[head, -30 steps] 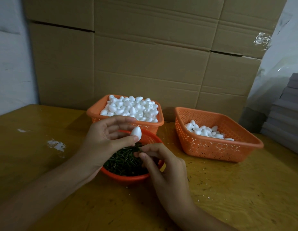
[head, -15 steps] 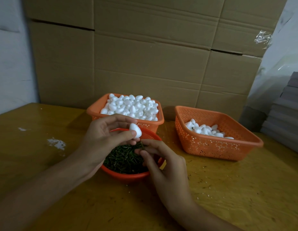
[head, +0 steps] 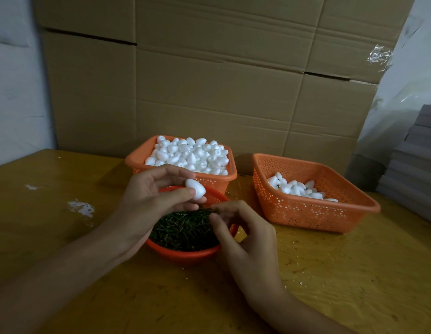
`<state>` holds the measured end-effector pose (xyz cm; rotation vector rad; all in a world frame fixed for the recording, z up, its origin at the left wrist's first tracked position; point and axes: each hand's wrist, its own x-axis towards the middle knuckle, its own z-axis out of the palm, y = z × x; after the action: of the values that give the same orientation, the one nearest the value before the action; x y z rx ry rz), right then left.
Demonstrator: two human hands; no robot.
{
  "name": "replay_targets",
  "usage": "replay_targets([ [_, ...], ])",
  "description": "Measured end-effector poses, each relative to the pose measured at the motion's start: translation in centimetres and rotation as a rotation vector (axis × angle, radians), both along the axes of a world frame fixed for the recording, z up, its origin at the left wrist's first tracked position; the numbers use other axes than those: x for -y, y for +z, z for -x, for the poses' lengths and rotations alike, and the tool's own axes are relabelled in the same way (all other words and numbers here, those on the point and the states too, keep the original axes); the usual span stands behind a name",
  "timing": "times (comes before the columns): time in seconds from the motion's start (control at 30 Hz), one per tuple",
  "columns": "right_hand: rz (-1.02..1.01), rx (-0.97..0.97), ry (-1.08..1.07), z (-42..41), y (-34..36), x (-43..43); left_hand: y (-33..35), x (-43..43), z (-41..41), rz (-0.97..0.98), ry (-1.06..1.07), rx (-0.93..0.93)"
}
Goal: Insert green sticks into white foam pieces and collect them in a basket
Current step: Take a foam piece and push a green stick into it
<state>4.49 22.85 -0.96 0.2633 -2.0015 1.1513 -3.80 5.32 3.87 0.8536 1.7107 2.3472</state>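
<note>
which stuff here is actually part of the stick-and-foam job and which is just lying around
In use:
- foam piece in left hand
- right hand at bowl of green sticks
- full basket of foam pieces
- collecting basket

Lying about:
- cardboard boxes
- grey stack, far right

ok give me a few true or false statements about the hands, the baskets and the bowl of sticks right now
1. The left hand holds a white foam piece. True.
2. The right hand is reaching into the right basket. False: its fingertips are at the green sticks in the round bowl.
3. The rear basket is heaped with foam pieces. True.
4. The right basket is fuller than the rear one. False: it holds only a small pile.
5. The bowl sits on a cardboard box. False: it sits on the table.
</note>
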Motion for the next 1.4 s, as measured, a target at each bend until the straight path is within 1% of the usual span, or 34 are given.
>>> replay_targets([
  [0.27,0.146,0.020,0.104,0.32,-0.25,-0.21,-0.11,0.17,-0.05,0.064,-0.039,0.025],
  [0.47,0.140,0.002,0.135,0.30,-0.18,-0.02,-0.19,0.26,0.09,0.072,-0.034,0.033],
  [0.6,0.151,-0.015,0.117,0.21,-0.23,-0.01,-0.09,0.28,0.11,0.114,-0.044,-0.015],
  [0.8,0.223,-0.003,0.093,0.29,-0.34,0.00,-0.14,0.38,0.17,0.173,-0.042,-0.083],
  [1.1,0.155,0.005,0.070,-0.07,-0.08,0.08,-0.02,0.46,-0.05,0.250,-0.083,-0.140],
  [1.23,0.162,0.017,0.079,-0.05,-0.02,-0.13,0.00,0.48,0.05,0.258,-0.056,-0.148],
  [1.4,0.149,0.035,0.083,-0.03,0.02,-0.23,-0.23,0.54,0.37,0.263,-0.075,-0.162],
])
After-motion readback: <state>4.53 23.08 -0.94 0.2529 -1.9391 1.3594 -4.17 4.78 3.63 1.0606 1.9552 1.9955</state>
